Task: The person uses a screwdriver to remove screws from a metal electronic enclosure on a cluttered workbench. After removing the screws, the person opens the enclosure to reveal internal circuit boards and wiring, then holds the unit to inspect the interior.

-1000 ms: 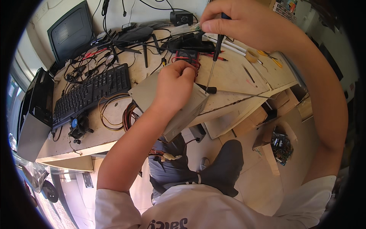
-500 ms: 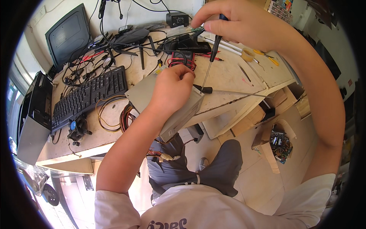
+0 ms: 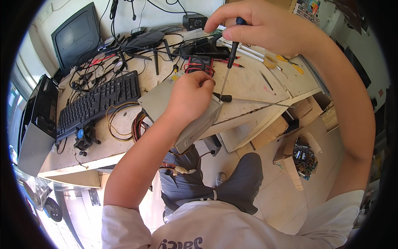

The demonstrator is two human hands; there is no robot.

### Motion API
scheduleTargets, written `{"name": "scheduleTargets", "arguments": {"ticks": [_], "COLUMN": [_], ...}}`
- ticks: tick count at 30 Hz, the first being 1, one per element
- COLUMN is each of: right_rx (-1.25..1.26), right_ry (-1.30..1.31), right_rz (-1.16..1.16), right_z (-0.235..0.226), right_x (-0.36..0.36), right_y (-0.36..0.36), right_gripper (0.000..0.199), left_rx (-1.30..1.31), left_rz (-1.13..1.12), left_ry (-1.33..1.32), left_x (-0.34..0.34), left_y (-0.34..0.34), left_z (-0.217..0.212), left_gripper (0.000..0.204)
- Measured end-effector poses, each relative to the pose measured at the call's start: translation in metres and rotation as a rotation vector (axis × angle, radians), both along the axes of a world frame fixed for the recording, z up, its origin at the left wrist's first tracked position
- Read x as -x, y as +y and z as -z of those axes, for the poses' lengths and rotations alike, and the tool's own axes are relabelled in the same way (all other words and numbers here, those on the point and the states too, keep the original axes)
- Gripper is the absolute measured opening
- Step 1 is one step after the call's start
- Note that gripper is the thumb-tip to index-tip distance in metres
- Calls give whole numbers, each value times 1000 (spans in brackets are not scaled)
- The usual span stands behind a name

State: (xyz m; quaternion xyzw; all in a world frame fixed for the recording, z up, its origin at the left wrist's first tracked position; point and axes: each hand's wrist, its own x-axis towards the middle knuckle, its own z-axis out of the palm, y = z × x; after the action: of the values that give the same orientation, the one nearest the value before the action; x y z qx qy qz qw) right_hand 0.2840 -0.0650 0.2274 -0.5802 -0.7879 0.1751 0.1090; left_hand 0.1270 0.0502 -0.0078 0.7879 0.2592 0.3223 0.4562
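A grey metal box (image 3: 159, 99), like a computer drive or power unit, lies at the front edge of the workbench (image 3: 253, 85), overhanging it. My left hand (image 3: 190, 97) rests on top of the box and grips its far side. My right hand (image 3: 261, 27) pinches the black handle of a thin screwdriver (image 3: 228, 68) held nearly upright, its tip down at the box's right corner beside my left fingers. A second black-handled tool (image 3: 248, 100) lies flat on the bench just right of the box.
A black keyboard (image 3: 97, 103) sits left of the box, with a small fan (image 3: 85, 137) and coloured wire loops (image 3: 139, 124) in front. A monitor (image 3: 76, 37), tangled cables, a red multimeter (image 3: 199, 64) and tape (image 3: 271, 62) fill the back. Boxes (image 3: 300, 153) stand on the floor at right.
The right hand has brought the screwdriver down and leftward, tip now at the box corner. The left hand keeps its hold on the box.
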Motion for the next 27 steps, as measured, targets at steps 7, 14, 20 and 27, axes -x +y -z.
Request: {"name": "scheduleTargets", "arguments": {"ticks": [7, 14, 20, 27], "right_rx": [-244, -303, -336, -82], "right_ry": [-93, -249, -226, -239], "right_rz": [-74, 18, 27, 196], "right_z": [42, 55, 59, 42], "right_x": [-1, -4, -3, 2], "right_y": [22, 34, 34, 30], "right_gripper": [33, 33, 35, 37], "left_rx": [-20, -47, -36, -59], "left_rz": [3, 1, 13, 7], "left_ry": [19, 23, 42, 54], "left_x": [1, -2, 0, 0], "left_y": [0, 0, 0, -1], "left_z": [-1, 1, -2, -2], "left_gripper": [25, 25, 25, 26]}}
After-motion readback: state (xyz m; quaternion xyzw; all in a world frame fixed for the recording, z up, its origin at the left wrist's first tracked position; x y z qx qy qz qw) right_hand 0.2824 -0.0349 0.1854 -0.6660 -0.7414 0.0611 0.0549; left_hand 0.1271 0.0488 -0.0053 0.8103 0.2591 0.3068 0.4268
